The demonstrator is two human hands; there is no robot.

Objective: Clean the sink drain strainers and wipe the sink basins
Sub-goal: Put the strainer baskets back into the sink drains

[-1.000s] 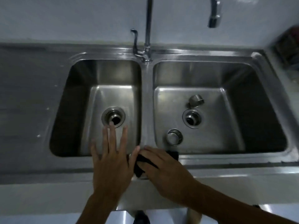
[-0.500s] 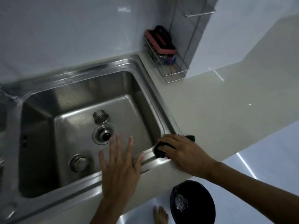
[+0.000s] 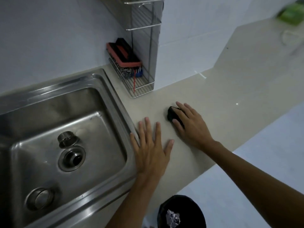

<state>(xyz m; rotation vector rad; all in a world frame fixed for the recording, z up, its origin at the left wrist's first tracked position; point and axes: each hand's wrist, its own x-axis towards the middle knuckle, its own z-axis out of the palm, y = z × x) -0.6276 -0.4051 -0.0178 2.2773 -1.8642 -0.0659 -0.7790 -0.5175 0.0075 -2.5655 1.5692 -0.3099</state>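
Counter (image 3: 222,102), pale beige, fills the middle and right of the frame. The right hand (image 3: 192,125) lies flat on a dark cloth (image 3: 171,114) there, fingers together and pressing it down on the counter, not closed around it. The left hand (image 3: 151,148) is at the centre of the frame, fingers spread apart, empty, palm down at the place where the counter meets the rim of the sink (image 3: 115,99); whether it touches the surface I cannot tell.

The sink takes the left part of the frame. In its basin the drain (image 3: 72,159) is open. One strainer (image 3: 67,139) lies tilted just above the drain, another strainer (image 3: 40,198) lies at the lower left. A wire rack (image 3: 138,83) with a red sponge (image 3: 125,55) stands at the upper centre, against the wall. A black bin (image 3: 182,211) is at the bottom edge.
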